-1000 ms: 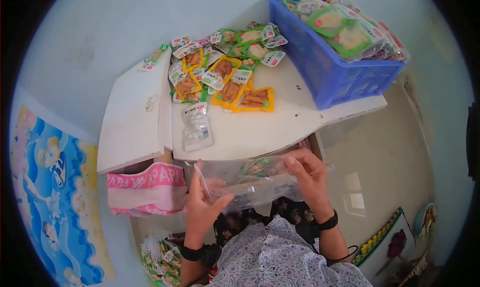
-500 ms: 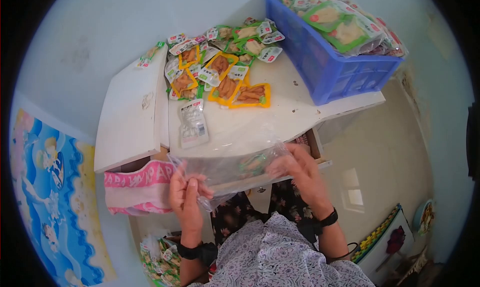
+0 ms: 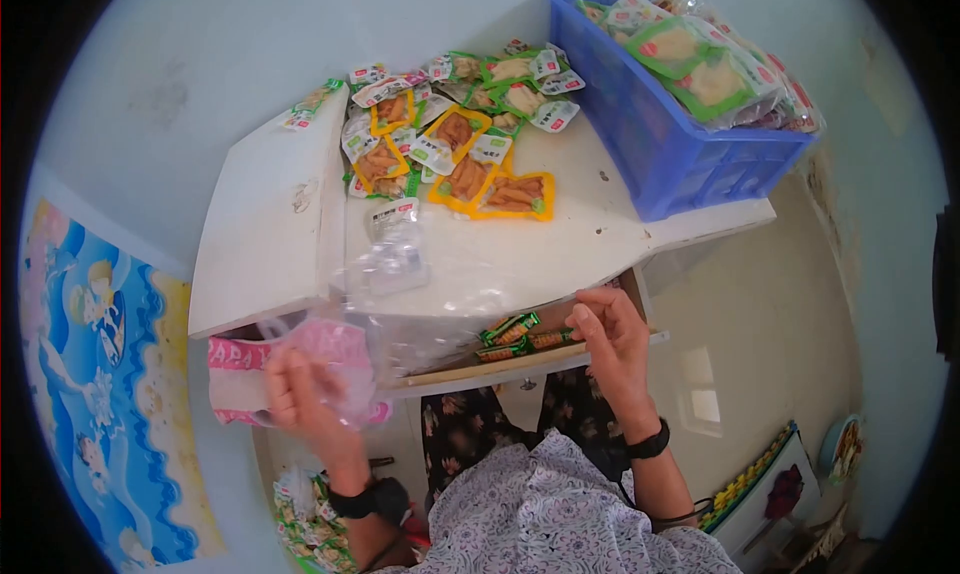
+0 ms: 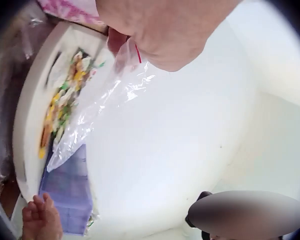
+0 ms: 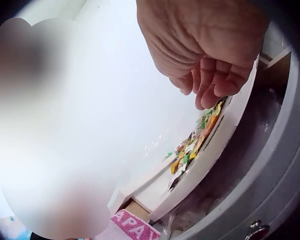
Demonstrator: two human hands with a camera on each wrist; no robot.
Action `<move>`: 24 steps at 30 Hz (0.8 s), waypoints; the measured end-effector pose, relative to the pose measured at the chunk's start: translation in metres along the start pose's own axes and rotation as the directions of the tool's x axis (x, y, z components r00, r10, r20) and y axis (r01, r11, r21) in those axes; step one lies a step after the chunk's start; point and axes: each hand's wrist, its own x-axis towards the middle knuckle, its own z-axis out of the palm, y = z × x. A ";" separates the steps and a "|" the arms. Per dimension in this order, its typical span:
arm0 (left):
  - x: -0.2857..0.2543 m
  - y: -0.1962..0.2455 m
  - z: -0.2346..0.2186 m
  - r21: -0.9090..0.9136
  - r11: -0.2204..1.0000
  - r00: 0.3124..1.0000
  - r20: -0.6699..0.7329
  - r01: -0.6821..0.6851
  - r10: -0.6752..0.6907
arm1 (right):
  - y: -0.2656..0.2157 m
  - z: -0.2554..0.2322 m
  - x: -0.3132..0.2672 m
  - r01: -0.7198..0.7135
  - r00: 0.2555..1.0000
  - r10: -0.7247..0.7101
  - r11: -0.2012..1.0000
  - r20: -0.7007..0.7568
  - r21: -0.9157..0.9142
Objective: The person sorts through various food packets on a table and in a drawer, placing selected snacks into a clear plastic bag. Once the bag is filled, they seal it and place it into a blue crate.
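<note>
Around the head view's dial, the left hand [image 3: 305, 399] sits at 8 o'clock before the pink towel [image 3: 235, 359], its fingers closed in a pinch on the edge of a clear plastic bag [image 4: 97, 102], near a red strip. The bag trails from there across 9 o'clock, over the table [image 3: 580, 244]. It looks nearly weightless, limp and slick, liable to crumple or cling; the firmer strip edge should be the surest hold. At 5 o'clock, green packets [image 3: 510, 329] lie in the open drawer [image 3: 560, 359]. At 4 o'clock the right hand [image 3: 620, 349] hovers, fingers loosely curled, apart from the bag and with nothing visible in them.

Half a second ago both hands spread the bag before the drawer; now the left has swung towards 8 o'clock with it, the right has let go, and the packets show uncovered.
</note>
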 end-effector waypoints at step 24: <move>-0.004 0.039 -0.059 0.288 0.907 0.861 -0.320 -0.309 0.395 | 0.039 0.193 0.089 0.904 0.424 -0.246 0.169 0.871 -0.393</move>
